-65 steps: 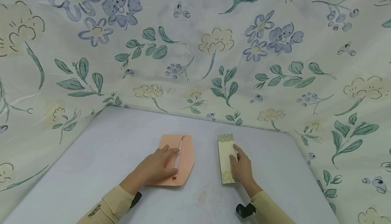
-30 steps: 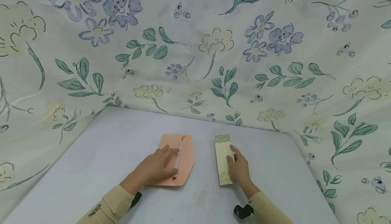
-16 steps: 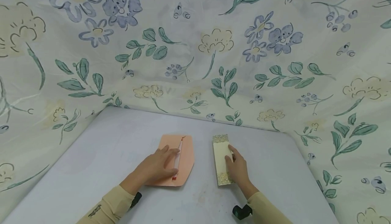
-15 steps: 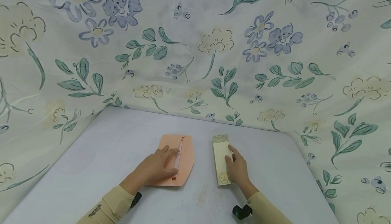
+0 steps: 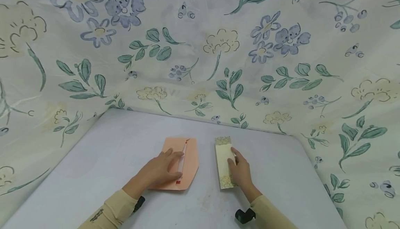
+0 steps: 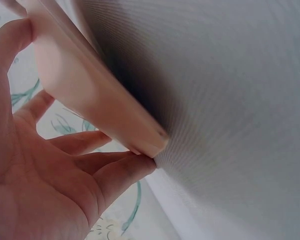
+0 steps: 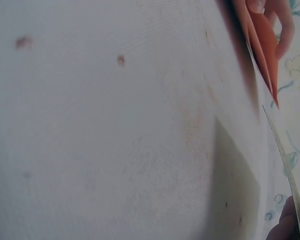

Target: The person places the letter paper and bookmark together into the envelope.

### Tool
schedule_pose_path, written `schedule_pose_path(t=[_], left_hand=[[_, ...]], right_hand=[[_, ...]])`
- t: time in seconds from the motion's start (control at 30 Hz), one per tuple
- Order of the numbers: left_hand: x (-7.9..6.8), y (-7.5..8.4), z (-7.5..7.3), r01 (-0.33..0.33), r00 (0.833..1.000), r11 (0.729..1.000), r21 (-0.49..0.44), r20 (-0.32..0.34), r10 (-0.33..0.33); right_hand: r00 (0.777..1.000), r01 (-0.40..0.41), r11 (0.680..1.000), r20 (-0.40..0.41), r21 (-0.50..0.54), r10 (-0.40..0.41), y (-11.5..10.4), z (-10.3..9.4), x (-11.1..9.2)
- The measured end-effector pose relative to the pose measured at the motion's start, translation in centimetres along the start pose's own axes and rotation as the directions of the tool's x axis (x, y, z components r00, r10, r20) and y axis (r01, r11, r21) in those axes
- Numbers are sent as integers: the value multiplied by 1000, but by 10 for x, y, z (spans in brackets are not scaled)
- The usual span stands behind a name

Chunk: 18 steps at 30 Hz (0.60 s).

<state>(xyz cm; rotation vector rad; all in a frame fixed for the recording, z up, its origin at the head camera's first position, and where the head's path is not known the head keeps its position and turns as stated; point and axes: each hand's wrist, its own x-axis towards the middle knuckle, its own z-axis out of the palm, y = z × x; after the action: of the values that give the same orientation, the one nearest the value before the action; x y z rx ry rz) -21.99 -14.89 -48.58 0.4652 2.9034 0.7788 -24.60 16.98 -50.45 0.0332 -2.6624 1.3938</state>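
Observation:
A peach paper envelope (image 5: 191,166) lies on the table's left-middle, its slit gaping to show a white inside and a small red patch near the lower end. My left hand (image 5: 162,168) holds its left part; in the left wrist view the thumb touches one edge and the fingertips (image 6: 142,162) touch the other. To the right, a long cream card (image 5: 223,161) with speckled floral bands at both ends is pinched by its right edge in my right hand (image 5: 241,170). The right wrist view shows the card (image 7: 284,165) edge-on, raised off the table, casting a shadow.
The white table (image 5: 272,180) carries faint brownish smudges. A floral curtain (image 5: 187,48) surrounds its back and sides. A dark wrist device (image 5: 245,216) sits under the right forearm, another (image 5: 139,204) by the left.
My right hand has shifted leftward, bringing the cream card slowly closer to the envelope. The left hand and the envelope have stayed in place.

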Motion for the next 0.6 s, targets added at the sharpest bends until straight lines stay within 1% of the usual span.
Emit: schedule_pose_path(t=[0.23,0.43,0.6], left_hand=[[1,-1,1,4,1000,1000,-1,5,-4],[1,-1,2,7,1000,1000,-1,5,-7],[1,0,1,-3,1000,1000,1,2,3]], right_hand=[[1000,-9,1000,2,5,9,-3,1,-3],[1000,0,1000,3,7,0,-5,3,-4],[1000,-11,1000,8,1,11,-5,6,-5]])
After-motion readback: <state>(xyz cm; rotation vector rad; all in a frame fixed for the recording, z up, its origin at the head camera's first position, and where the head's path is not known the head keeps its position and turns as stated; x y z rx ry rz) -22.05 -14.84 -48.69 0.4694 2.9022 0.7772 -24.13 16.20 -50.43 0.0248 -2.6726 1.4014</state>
